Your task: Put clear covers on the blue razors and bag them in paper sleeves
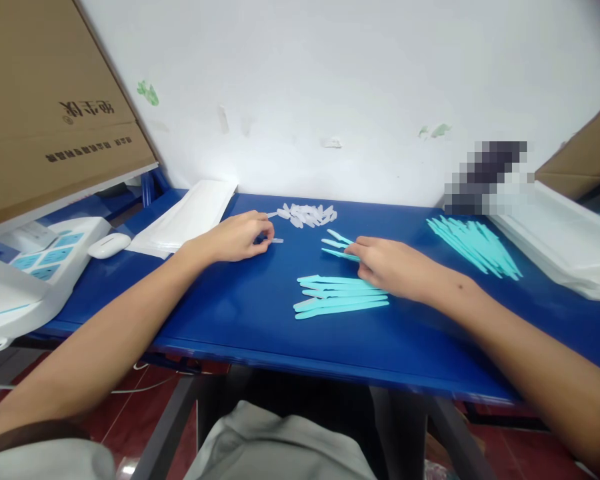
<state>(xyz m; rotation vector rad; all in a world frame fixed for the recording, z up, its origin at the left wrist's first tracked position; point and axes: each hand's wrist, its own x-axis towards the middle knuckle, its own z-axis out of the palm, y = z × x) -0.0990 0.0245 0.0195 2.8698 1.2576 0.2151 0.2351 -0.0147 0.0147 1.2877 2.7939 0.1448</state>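
Note:
My right hand (387,265) is closed around a few teal eyebrow razors (338,244), their heads fanned out toward the left. Just below it, several more teal eyebrow razors (341,299) lie side by side on the blue table (260,313). My left hand (243,237) is pinched on small translucent plastic caps (277,241), which poke out past the fingertips. A little pile of similar translucent caps (307,215) lies beyond the left fingers, near the wall. The inner ends of the held razors are hidden by the right hand.
A larger heap of teal eyebrow razors (475,247) lies at the right, beside a stack of clear plastic packaging (555,240). White bags (185,217), a white mouse-shaped object (109,245) and a white plastic device (65,267) are at the left. A cardboard box (55,87) leans above them.

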